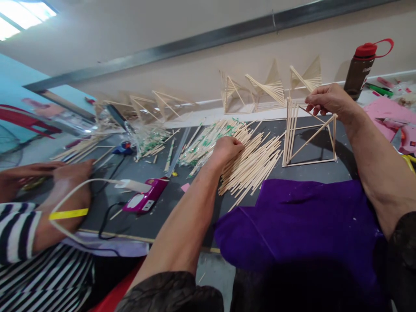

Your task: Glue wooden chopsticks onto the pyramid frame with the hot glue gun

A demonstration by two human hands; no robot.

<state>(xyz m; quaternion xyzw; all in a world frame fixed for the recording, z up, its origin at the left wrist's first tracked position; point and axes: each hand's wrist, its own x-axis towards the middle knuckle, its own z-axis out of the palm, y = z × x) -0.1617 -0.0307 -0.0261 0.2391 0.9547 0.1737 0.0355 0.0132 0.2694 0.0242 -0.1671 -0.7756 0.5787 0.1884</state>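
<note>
My left hand (228, 149) reaches onto a pile of thin wooden sticks (255, 167), its fingers bent and pressed together at the sticks; how many it pinches is hidden. Above a standing frame built of such sticks (308, 163) hovers my right hand (328, 100). Its fingers hang loosely bent and a little apart, with nothing visible between them. Whether the fingertips touch the frame's top I cannot tell. The frame has several close-set uprights at its left and a slanting stick across its front. Behind the pile lie more sticks with green-and-clear wrappers (208, 138).
Finished twisted stick frames (268, 89) line the wall. A dark bottle with a red lid (359, 69) stands back right. Purple cloth (302, 221) covers the front edge. A magenta power strip (146, 197) with cables lies left, near a co-worker's hand (73, 173).
</note>
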